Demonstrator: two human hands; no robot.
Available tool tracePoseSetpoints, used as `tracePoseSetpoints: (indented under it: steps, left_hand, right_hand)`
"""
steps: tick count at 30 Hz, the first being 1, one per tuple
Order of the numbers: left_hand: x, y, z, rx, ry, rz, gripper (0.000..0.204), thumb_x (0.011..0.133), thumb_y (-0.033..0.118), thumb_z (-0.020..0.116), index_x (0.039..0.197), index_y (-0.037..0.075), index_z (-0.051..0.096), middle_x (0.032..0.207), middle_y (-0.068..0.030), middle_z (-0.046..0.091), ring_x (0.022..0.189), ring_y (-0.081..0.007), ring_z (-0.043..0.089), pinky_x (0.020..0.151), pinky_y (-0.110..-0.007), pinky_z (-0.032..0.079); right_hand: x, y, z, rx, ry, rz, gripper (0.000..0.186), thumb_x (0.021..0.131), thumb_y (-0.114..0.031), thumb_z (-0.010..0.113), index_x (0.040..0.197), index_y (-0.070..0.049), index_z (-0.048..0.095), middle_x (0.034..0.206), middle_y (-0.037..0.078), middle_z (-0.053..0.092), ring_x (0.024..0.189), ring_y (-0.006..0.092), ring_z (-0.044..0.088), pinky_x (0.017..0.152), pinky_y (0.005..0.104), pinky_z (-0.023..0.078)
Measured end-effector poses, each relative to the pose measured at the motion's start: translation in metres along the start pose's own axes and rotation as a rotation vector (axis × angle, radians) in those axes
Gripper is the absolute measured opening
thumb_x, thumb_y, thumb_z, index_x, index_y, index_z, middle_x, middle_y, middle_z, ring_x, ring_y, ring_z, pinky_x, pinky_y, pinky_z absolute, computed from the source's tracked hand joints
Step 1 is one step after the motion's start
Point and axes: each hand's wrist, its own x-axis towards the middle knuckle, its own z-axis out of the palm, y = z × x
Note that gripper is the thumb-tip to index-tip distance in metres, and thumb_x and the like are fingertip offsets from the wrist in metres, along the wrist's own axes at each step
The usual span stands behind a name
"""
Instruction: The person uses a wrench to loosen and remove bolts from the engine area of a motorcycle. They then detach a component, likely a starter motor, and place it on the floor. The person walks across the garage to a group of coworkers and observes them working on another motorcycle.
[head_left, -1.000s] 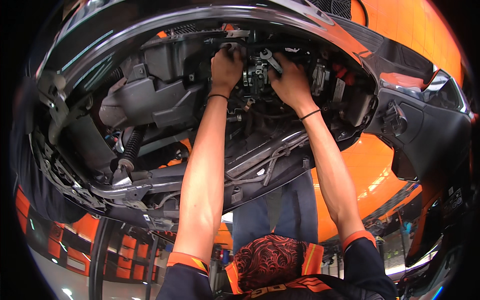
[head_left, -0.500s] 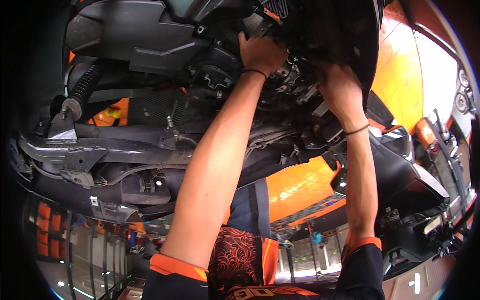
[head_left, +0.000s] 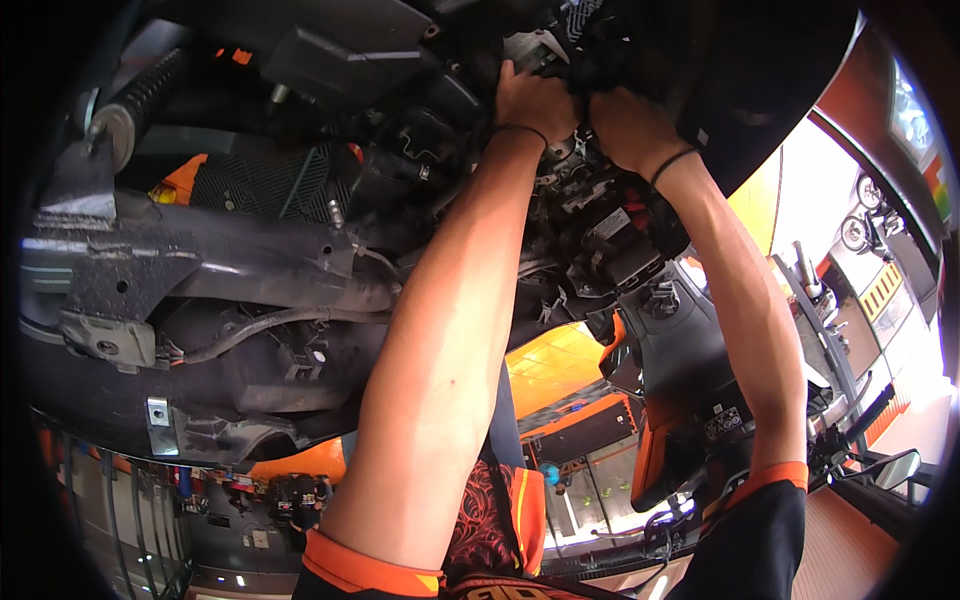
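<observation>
Fingers (head_left: 520, 80) curled on engine parts (head_left: 580, 200).

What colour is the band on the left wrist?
Black: a thin band just below the left hand, clear in the head view.

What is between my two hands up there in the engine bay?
In the head view, the left hand and right hand are nearly touching; only a narrow gap shows between them, with dark engine parts behind it.
</observation>
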Motion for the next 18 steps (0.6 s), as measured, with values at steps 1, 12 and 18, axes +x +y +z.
tracePoseSetpoints:
  steps: [1,12,18]
  left_hand:
    - [-0.003,0.001,-0.002,0.015,-0.016,0.006,0.031,0.088,0.037,0.052,0.097,0.025,0.079,0.104,-0.0035,0.075,0.109,-0.0252,0.067,0.112,-0.053,0.024]
    - [-0.011,0.005,0.009,0.046,0.153,-0.023,0.028,0.09,0.036,0.052,0.091,0.032,0.079,0.096,0.0026,0.076,0.101,-0.0185,0.067,0.107,-0.044,0.027]
    - [-0.011,0.004,0.011,0.053,0.153,-0.04,0.027,0.089,0.036,0.054,0.089,0.029,0.08,0.094,0.0005,0.076,0.101,-0.0183,0.067,0.107,-0.043,0.028]
  right_hand:
    - [0.002,-0.003,-0.001,-0.005,-0.031,-0.023,0.016,0.084,-0.005,0.058,0.095,-0.001,0.068,0.096,0.023,0.07,0.094,0.0398,0.068,0.081,0.0473,0.056]
    - [0.012,0.013,0.013,0.058,-0.007,-0.048,0.016,0.078,-0.003,0.061,0.089,0.003,0.07,0.093,0.024,0.069,0.094,0.0414,0.067,0.083,0.0468,0.054]
    - [0.022,0.009,0.008,-0.006,-0.18,-0.197,0.016,0.076,-0.004,0.061,0.088,0.005,0.067,0.093,0.022,0.067,0.101,0.0401,0.064,0.086,0.0468,0.053]
